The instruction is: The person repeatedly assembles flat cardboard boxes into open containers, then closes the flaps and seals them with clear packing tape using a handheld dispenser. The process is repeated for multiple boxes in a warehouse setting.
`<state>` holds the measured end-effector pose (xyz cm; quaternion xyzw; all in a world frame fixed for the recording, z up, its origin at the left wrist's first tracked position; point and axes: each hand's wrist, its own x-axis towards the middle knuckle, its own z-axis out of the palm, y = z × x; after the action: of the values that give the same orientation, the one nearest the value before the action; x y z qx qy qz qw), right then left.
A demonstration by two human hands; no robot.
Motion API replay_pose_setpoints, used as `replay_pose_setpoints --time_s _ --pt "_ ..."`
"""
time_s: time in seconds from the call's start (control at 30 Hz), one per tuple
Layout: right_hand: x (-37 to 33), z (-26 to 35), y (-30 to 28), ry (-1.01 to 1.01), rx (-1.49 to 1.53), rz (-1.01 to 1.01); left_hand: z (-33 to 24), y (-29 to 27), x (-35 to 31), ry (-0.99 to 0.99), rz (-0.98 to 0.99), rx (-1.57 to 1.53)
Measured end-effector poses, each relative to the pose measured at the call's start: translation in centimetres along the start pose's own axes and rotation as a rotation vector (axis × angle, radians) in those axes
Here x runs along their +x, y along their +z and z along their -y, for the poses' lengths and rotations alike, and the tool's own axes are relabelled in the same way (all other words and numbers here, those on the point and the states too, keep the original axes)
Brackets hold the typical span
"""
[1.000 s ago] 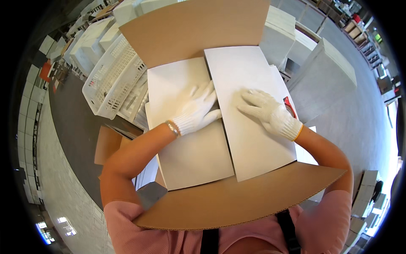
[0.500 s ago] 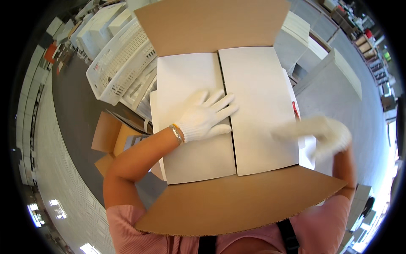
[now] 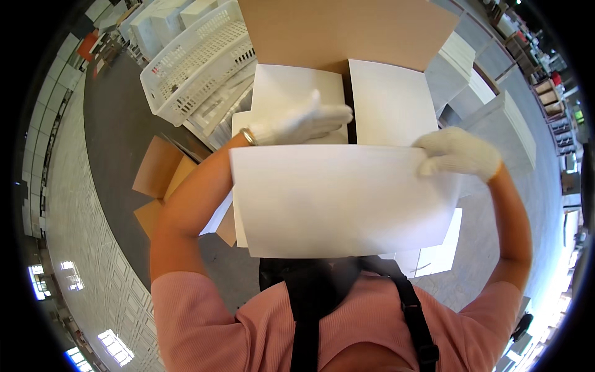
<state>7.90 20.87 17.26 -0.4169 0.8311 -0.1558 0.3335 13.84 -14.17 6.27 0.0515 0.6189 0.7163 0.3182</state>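
A large carton stands in front of me, white outside and brown inside. Its left side flap [image 3: 297,77] and right side flap [image 3: 390,99] are folded inward, with a dark gap between them. The near flap [image 3: 341,201] is raised and turns its white face toward me, while the far flap [image 3: 347,31] stands up brown. My left hand [image 3: 297,121], in a white knit glove, is over the left side flap with fingers stretched out and thumb up. My right hand [image 3: 462,152], also gloved, grips the near flap at its upper right corner.
White plastic crate [image 3: 192,68] at the upper left, beside stacked white pieces. A smaller opened brown box [image 3: 158,170] lies to the left. Stacks of white boards [image 3: 502,130] stand at the right. White sheets [image 3: 437,254] show below the carton's right side.
The near flap has swung up from lying toward me, so its white side replaces the brown. My right hand has come onto its corner. My left hand has lifted and turned thumb-up.
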Motion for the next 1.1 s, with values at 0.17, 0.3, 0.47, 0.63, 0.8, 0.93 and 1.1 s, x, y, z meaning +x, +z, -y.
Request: replay_pose_setpoints --time_s 0.17,0.3,0.47,0.63,0.8,0.93,1.1 --pt "3.4 -4.0 5.8 -0.04 -0.334 -0.319 1.4 -6.5 -2.6 0.366 -0.281 -0.252" --pt "3.8 -2.3 6.6 0.09 -0.53 -0.303 4.3 -2.2 -7.4 0.347 -0.57 1.053" --pt "7.5 -0.9 -2.0 -0.331 -0.764 -0.827 5.3 -0.8 -8.0 0.147 -0.693 1.336" --pt "13.0 0.5 -14.0 -0.234 -0.934 -1.099 5.6 -0.9 -7.3 0.36 -0.795 1.267" --pt "11.3 1.3 -11.3 -0.102 -0.376 -0.692 7.8 -0.6 -8.3 0.52 -1.014 1.432" --pt "7.4 3.3 -2.8 -0.208 -0.454 -0.315 7.7 0.0 -8.9 0.559 -1.093 1.481" --pt "7.4 -0.3 5.0 -0.223 -0.351 -0.409 5.2 -0.8 -8.1 0.261 -0.731 1.141"
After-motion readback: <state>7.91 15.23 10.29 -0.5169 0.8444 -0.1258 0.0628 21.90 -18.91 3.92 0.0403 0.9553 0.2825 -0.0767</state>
